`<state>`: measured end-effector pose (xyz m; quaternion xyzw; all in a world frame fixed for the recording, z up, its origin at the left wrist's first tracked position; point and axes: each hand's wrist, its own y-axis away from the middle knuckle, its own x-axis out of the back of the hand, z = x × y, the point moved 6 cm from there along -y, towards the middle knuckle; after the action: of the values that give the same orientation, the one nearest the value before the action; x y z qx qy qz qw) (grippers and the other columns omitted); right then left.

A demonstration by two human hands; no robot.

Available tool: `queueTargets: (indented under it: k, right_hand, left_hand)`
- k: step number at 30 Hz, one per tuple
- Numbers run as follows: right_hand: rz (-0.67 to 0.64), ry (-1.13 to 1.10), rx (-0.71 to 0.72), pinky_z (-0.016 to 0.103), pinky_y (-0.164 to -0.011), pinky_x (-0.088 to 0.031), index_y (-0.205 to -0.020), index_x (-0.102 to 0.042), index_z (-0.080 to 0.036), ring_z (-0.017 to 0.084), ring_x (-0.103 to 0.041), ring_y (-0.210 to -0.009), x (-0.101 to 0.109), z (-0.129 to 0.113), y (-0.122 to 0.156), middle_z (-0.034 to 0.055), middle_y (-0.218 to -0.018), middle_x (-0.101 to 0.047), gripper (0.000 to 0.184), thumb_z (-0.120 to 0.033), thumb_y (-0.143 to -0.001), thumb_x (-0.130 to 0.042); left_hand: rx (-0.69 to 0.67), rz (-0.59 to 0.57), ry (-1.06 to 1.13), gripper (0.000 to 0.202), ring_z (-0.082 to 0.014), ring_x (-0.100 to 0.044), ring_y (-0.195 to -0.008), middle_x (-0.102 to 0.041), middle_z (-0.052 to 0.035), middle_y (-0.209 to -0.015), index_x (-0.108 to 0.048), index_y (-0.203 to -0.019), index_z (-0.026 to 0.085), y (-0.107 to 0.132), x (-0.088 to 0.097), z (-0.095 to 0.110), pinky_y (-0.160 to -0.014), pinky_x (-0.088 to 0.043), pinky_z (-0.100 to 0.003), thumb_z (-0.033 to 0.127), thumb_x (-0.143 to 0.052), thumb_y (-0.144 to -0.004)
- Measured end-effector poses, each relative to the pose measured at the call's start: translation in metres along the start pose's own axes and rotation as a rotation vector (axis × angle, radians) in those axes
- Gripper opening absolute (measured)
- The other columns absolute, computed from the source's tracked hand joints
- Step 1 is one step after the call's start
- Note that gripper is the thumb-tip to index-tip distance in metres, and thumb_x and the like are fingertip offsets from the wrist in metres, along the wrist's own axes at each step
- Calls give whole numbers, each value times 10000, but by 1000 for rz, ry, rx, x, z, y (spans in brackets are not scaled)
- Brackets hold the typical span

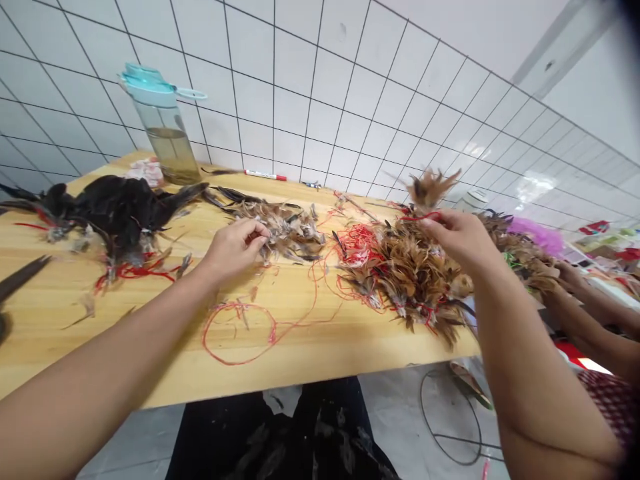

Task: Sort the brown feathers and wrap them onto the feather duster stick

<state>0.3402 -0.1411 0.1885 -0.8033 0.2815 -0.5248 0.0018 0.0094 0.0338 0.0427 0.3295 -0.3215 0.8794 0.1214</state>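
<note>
My right hand (463,241) is raised over a heap of brown feather bundles (410,267). Its fingers are closed on a small brown feather bundle (431,190) with red string at its base. At the left edge of a loose pile of brown and grey feathers (295,233), my left hand (235,248) is closed in a pinch; what lies between its fingertips is too small to make out. A tangle of red string (363,245) sits between the pile and the heap, and one loop of it spreads toward the table's front edge.
Black feather bundles (123,213) lie at the left, near dark scissors-like blades (23,277). A bottle with a turquoise lid (167,133) and a red-and-white marker (265,175) are by the tiled wall. Another person's arms (590,320) reach in at the right.
</note>
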Motion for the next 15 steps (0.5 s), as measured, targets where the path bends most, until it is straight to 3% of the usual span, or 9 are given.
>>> queueTargets:
  k: [3, 8, 12, 15]
  right_hand:
    - [-18, 260, -118, 310, -654, -356, -864, -683, -166, 158, -503, -649, 19, 48, 14, 40, -665, -602, 291, -424, -854, -549]
    - [-171, 457, -281, 305, -596, -364, -720, -673, -195, 203, -575, -638, -2, 123, 33, 66, -647, -654, 338, -476, -845, -534]
    - [-229, 457, -237, 298, -576, -374, -638, -645, -201, 204, -588, -635, -25, 152, 42, 71, -652, -662, 358, -464, -846, -518]
    - [-192, 382, -224, 309, -615, -410, -752, -683, -191, 205, -599, -672, -27, 160, 54, 80, -737, -688, 331, -468, -841, -524]
  left_hand:
    - [-5, -25, -15, 198, -201, -601, -791, -663, -54, -854, -632, -853, 191, 1, -4, 1, -746, -451, -313, 314, -481, -817]
    - [23, -90, -56, 218, -207, -600, -781, -669, -62, -861, -634, -853, 192, 1, -12, -9, -759, -452, -320, 329, -468, -814]
    - [65, -101, -94, 223, -213, -605, -814, -685, -63, -889, -635, -873, 197, 1, -12, -15, -783, -453, -319, 333, -471, -808]
    - [74, -104, -124, 219, -207, -600, -837, -684, -60, -901, -636, -878, 195, 2, -11, -14, -791, -446, -308, 322, -471, -809]
